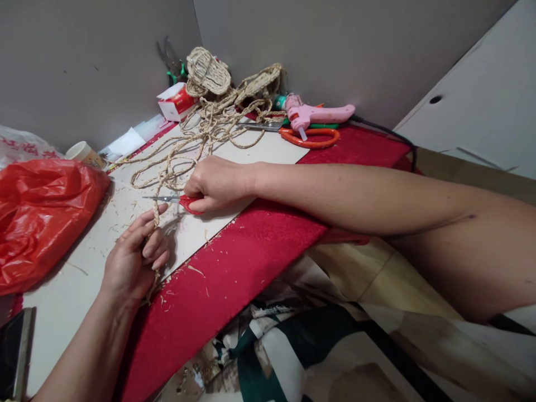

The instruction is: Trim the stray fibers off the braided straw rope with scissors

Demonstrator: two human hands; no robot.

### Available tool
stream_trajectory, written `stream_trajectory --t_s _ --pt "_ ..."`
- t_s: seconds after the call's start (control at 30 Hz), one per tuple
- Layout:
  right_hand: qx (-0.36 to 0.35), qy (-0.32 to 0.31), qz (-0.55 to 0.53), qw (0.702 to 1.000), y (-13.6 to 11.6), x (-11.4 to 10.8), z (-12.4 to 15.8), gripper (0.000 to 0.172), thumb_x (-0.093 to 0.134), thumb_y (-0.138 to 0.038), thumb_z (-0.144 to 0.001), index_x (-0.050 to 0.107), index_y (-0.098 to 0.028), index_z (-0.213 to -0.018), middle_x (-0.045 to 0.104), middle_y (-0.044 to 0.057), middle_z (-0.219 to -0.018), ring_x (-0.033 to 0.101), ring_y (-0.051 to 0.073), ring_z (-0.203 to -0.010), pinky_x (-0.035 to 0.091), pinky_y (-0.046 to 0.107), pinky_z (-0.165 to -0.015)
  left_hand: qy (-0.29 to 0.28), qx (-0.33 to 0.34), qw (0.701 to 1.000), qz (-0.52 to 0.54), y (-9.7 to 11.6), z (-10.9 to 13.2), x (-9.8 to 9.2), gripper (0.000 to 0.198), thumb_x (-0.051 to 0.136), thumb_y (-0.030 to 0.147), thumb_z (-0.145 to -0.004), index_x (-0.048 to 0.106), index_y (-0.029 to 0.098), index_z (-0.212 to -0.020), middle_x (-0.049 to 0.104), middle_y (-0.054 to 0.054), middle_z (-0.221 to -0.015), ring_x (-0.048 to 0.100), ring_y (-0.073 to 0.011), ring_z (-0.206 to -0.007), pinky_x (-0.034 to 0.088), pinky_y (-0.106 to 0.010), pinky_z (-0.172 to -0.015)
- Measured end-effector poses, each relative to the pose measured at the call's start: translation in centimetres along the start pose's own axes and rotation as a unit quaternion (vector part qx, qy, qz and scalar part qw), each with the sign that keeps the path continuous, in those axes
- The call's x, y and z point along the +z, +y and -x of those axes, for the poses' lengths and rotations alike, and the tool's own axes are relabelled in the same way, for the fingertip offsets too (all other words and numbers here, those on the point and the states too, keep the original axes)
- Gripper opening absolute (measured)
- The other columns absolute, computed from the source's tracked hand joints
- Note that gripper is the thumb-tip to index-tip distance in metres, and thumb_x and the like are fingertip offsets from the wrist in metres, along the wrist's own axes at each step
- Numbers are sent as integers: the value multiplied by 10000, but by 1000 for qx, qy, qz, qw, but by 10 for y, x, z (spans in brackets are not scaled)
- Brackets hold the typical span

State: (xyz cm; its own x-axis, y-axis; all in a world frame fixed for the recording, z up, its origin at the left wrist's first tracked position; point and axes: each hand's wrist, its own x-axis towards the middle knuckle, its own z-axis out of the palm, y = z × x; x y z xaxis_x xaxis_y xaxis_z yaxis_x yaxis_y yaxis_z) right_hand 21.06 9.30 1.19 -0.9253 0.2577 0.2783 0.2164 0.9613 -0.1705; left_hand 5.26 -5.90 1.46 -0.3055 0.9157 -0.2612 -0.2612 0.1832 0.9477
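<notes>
My left hand (136, 251) is closed around a braided straw cord (156, 215), whose lower end hangs below the palm. In my right hand (213, 181) are small red-handled scissors (190, 204), their blades pointing left across the cord just above my left fingertips. Whether the blades are parted is too small to tell. From there the cord runs up toward a loose tangle of the same braid (213, 125) on the white board (221, 215).
Behind lie a coiled braid bundle (208, 71), a red and white box (176, 102), orange-handled scissors (312, 138) and a pink glue gun (318, 114). A red plastic bag (46, 215), a paper cup (85, 154) and a phone (17, 352) are at the left. Straw scraps litter the red cloth (234, 268).
</notes>
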Motion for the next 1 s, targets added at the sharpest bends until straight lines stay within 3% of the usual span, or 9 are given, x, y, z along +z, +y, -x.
stream_trajectory --t_s 0.13,0.3,0.5,0.6,0.8,1.0 --pt "1 67 -19 998 2 0 -4 387 407 -338 -968 653 -112 -772 585 22 -708 428 96 -648 316 252 -647 -18 -6 1000 -9 -2 0 -3 262 650 165 -805 696 101 -1054 308 89 -455 164 -49 -392 252 -142 -348" --pt "-50 96 18 994 -6 -4 -5 423 277 -333 -1029 628 -101 -987 593 108 -1029 494 158 -960 341 292 -809 -58 -25 997 -51 -6 5 -1 268 666 261 -830 712 115 -1050 347 74 -461 204 -47 -394 249 -153 -363" --pt "-58 121 -162 978 -12 7 -4 283 429 -333 -992 565 -123 -860 544 -7 -773 426 74 -694 320 205 -676 -82 -30 993 -74 -10 11 4 239 684 295 -827 715 161 -1023 479 32 -495 311 -59 -400 286 -162 -382" --pt "-48 128 -196 971 -10 9 -4 245 503 -315 -952 533 -141 -782 517 -26 -717 401 70 -653 307 203 -651 -75 -29 994 -75 -12 11 2 229 701 299 -814 715 174 -1005 559 1 -546 334 -58 -408 293 -159 -386" --pt "-6 158 -133 978 5 6 -8 192 511 -256 -902 557 -148 -750 540 -18 -687 413 86 -632 271 238 -625 -39 -13 996 -83 -10 14 10 204 781 283 -743 722 141 -877 579 -4 -574 286 -16 -383 210 -125 -361" --pt "19 142 -42 989 13 6 -15 190 489 -269 -898 635 -151 -872 619 14 -787 446 117 -677 237 265 -630 -39 11 994 -104 -8 20 23 186 780 300 -747 711 152 -837 560 15 -563 271 -25 -349 197 -154 -322"
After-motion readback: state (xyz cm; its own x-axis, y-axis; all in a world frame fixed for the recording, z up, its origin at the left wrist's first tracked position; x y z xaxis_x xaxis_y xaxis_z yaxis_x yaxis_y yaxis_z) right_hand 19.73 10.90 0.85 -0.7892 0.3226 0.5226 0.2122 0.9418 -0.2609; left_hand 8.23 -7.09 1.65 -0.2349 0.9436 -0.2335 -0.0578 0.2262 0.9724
